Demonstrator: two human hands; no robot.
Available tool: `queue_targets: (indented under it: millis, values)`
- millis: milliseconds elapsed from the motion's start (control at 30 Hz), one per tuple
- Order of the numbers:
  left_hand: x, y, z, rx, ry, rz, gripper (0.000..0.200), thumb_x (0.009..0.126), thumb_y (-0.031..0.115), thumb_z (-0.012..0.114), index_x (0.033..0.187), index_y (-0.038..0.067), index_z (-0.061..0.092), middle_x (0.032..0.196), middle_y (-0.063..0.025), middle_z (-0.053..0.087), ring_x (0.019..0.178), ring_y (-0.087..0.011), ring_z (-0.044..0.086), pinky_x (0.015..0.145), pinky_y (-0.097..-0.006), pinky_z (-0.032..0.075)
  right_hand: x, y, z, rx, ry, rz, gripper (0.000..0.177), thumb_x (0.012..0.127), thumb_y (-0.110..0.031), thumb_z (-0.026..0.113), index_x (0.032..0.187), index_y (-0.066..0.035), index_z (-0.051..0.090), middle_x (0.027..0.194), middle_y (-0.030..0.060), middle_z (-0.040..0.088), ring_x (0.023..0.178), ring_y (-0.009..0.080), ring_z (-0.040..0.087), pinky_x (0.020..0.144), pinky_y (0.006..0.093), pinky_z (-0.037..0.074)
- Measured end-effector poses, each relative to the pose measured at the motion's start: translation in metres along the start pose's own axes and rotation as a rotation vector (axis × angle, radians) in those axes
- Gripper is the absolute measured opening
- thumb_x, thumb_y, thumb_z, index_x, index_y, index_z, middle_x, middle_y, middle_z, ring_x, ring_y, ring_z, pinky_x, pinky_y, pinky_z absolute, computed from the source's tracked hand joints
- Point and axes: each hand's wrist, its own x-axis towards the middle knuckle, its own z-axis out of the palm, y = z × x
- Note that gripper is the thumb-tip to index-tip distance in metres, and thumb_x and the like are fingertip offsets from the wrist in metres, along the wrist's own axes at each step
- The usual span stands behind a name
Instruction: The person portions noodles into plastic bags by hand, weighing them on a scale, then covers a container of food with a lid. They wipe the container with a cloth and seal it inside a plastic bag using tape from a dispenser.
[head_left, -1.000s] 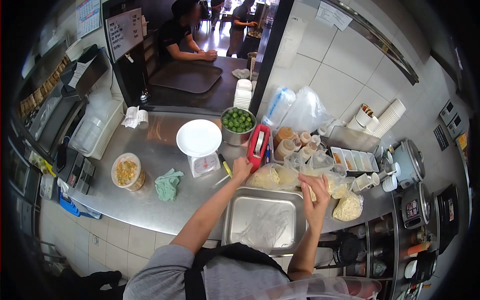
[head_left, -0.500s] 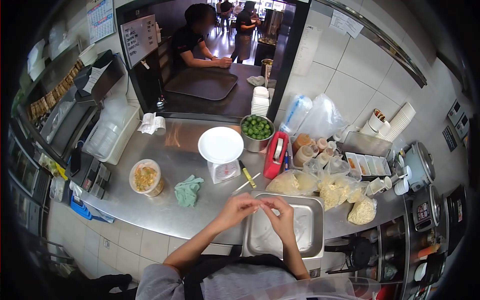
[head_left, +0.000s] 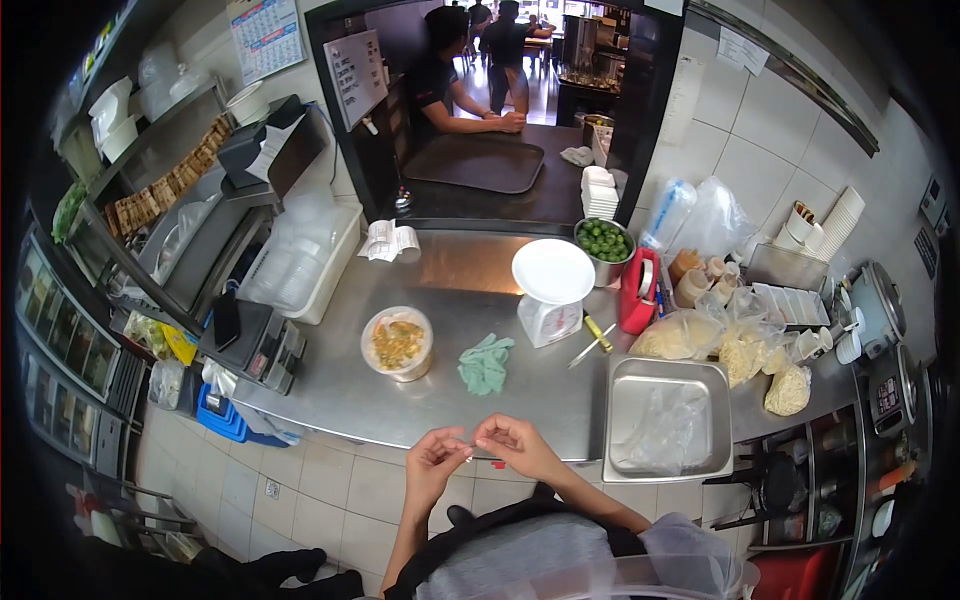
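Observation:
Near the counter's front edge, my left hand (head_left: 437,462) and my right hand (head_left: 516,447) meet fingertip to fingertip. Both are pinched around something thin and small that I cannot make out. Beyond them a crumpled green cloth (head_left: 486,363) lies on the steel counter (head_left: 410,415). To its left stands a round plastic tub (head_left: 397,343) of mixed orange and yellowish food. A steel pan (head_left: 667,368) with a clear plastic bag (head_left: 660,430) inside sits to the right of my hands.
A white scale (head_left: 552,290), a bowl of green limes (head_left: 604,240), a red tape dispenser (head_left: 640,290) and bags of noodles (head_left: 745,355) line the back and right. A bin of plastic lids (head_left: 300,250) is at left. Through the hatch, a person (head_left: 440,80) leans near a tray (head_left: 475,163).
My view has turned left, so the counter items appear further right. My joined hands have moved left from above the steel pan to the counter's front edge.

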Motion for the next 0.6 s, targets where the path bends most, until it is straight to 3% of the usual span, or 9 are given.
queue_targets:
  millis: [100,200,300,500,600]
  values:
    - [-0.017,0.002,-0.019,0.104,0.099,0.099,0.007,0.075,-0.003,0.066,0.081,-0.001,0.062,0.077,-0.0027,0.063,0.071,-0.0081,0.058,0.066,-0.021,0.046,0.007,-0.006,0.024,0.17,-0.051,0.166,0.01,0.085,-0.007,0.058,0.091,0.0,0.058,0.085,0.0024,0.06,0.08,0.008,0.057,0.076,0.0219,0.044]
    - [-0.025,0.003,-0.03,0.351,0.151,0.276,0.007,0.074,-0.001,0.068,0.079,0.001,0.064,0.077,-0.0054,0.064,0.07,-0.0107,0.057,0.066,-0.0231,0.045,0.01,-0.014,0.033,0.179,-0.056,0.289,0.011,0.084,-0.008,0.059,0.091,0.0,0.059,0.084,0.0022,0.061,0.081,0.0076,0.057,0.075,0.0213,0.044]
    - [-0.026,0.012,-0.028,0.404,0.144,0.341,0.008,0.071,0.0,0.069,0.078,0.003,0.065,0.076,-0.0061,0.064,0.072,-0.0134,0.057,0.066,-0.0249,0.045,0.013,0.0,0.031,0.306,-0.093,0.222,0.01,0.084,-0.009,0.06,0.091,-0.001,0.06,0.084,0.0025,0.062,0.08,0.0075,0.057,0.074,0.0205,0.044]
    - [-0.021,0.027,-0.005,0.555,0.217,0.627,0.011,0.068,0.0,0.071,0.076,0.004,0.065,0.075,-0.0041,0.062,0.075,-0.0177,0.057,0.066,-0.0285,0.045,0.017,-0.001,0.02,0.301,-0.134,0.303,0.012,0.083,-0.008,0.06,0.093,0.0,0.06,0.085,0.0051,0.063,0.08,0.0094,0.06,0.074,0.0215,0.047]
    - [-0.015,0.019,-0.009,0.669,0.14,0.694,0.017,0.064,-0.002,0.073,0.079,0.003,0.064,0.073,-0.0046,0.061,0.072,-0.0181,0.056,0.065,-0.0283,0.044,0.018,-0.006,0.016,0.307,-0.127,0.338,0.011,0.083,-0.005,0.06,0.092,0.001,0.06,0.084,0.0068,0.064,0.079,0.0107,0.061,0.071,0.0213,0.049]
